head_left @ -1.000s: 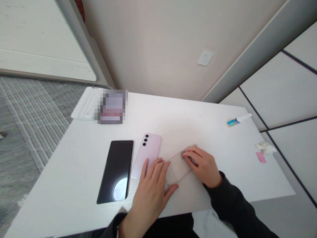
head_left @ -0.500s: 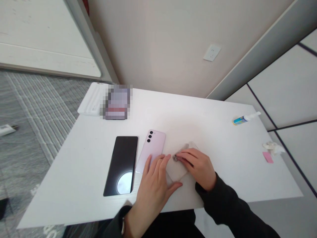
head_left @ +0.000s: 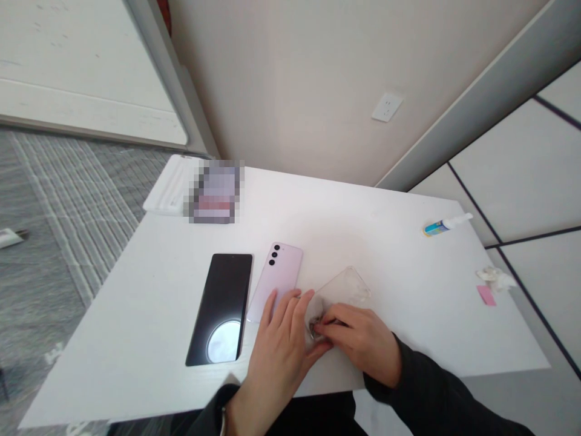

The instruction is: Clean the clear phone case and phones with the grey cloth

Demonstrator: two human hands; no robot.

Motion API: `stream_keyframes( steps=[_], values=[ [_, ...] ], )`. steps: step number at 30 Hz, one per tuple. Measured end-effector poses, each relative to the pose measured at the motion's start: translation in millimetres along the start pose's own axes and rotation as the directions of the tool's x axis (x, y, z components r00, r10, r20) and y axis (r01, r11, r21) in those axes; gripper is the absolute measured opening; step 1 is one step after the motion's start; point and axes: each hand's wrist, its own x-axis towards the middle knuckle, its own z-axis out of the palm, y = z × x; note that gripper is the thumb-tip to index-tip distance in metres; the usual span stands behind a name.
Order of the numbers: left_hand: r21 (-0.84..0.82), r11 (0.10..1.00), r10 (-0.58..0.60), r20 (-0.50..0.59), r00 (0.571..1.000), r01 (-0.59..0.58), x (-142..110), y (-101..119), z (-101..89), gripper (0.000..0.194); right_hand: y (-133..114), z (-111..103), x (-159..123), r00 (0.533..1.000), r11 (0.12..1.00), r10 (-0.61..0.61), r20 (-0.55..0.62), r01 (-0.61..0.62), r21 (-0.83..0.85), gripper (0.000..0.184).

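Clear plastic phone case [head_left: 341,290] lies flat on a white table [head_left: 385,242], pinned at its near end by a person's two bare hands. The left hand [head_left: 284,345] rests palm down with fingers spread flat, fingertips on the lower edge of a pink phone [head_left: 276,278] and thumb pressed to the case's near corner. The right hand [head_left: 361,342], in a dark sleeve [head_left: 436,399], curls its fingers and pinches a small dark wad [head_left: 315,327], too small to identify, against the case's surface. Neither hand lifts anything; both press down.

The case sits angled, its far end pointing up and to the right, just beside the pink phone, which lies face down with its camera lenses up. A black phone [head_left: 222,309] lies screen up just left of the pink one, reflecting a round light. Both hands work close to the table's near edge; bare tabletop stretches beyond and to the right of the case.

At the far left corner sit a white ribbed box [head_left: 166,191] and a blurred item [head_left: 214,192]. Near the right edge lie a small tube [head_left: 447,224] with a blue label, crumpled tissue [head_left: 494,277] and a pink slip [head_left: 485,295], well apart from the hands.
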Motion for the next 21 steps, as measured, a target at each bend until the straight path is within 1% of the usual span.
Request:
stream_keyframes(
  steps=[1,4,5,8,10,12,13,15,16,17,19,21],
  values=[
    [0.005,1.0,0.001,-0.002,1.0,-0.001,0.0,-0.3,0.8,0.073,-1.6,1.4,0.6,1.0,1.0,-0.004,-0.009,0.004,-0.007,0.031],
    [0.015,1.0,0.007,-0.012,1.0,-0.007,0.3,-2.2,3.5,0.073,-1.9,3.7,5.4,0.993,0.997,0.043,-0.108,-0.05,-0.061,0.034],
    [0.017,1.0,0.014,-0.018,1.0,-0.013,0.4,-3.1,4.3,0.072,-1.8,5.2,7.4,0.992,0.997,0.027,-0.121,-0.035,-0.065,0.036],
    [0.023,0.999,0.03,-0.04,0.999,-0.029,0.2,-6.1,6.2,0.067,-1.8,11.8,11.9,0.993,0.997,-0.045,-0.108,0.038,-0.064,0.037],
    [0.03,0.999,0.03,-0.054,0.998,-0.029,-0.6,-7.3,7.2,0.068,-0.9,15.4,13.1,0.987,0.995,-0.004,-0.163,-0.013,-0.102,0.033],
    [0.04,0.999,0.028,-0.06,0.998,-0.025,-1.3,-7.6,8.0,0.07,-0.8,17.2,12.6,0.975,0.99,0.026,-0.221,-0.056,-0.131,0.033],
    [0.046,0.999,0.031,-0.06,0.998,-0.028,-1.5,-7.4,8.4,0.07,-1.1,17.4,12.0,0.974,0.99,0.013,-0.228,-0.044,-0.134,0.036],
    [0.058,0.998,0.036,-0.059,0.998,-0.033,-1.5,-7.0,8.9,0.069,-1.1,16.3,10.8,0.981,0.992,-0.056,-0.186,0.034,-0.12,0.04],
    [0.063,0.997,0.037,-0.059,0.998,-0.033,-1.4,-6.9,9.1,0.07,0.1,14.8,10.5,0.98,0.991,-0.067,-0.186,0.044,-0.123,0.042],
    [0.068,0.997,0.035,-0.059,0.998,-0.031,-1.2,-6.8,9.1,0.071,2.3,12.9,10.5,0.98,0.99,-0.054,-0.191,0.027,-0.138,0.039],
    [0.074,0.997,0.031,-0.061,0.998,-0.027,-0.7,-6.7,9.2,0.074,8.0,8.8,11.2,0.966,0.983,-0.004,-0.258,-0.044,-0.179,0.036],
    [0.074,0.997,0.033,-0.064,0.997,-0.028,-0.3,-6.6,9.2,0.073,12.1,6.6,12.1,0.966,0.981,-0.016,-0.259,-0.035,-0.19,0.036]
  ],
)
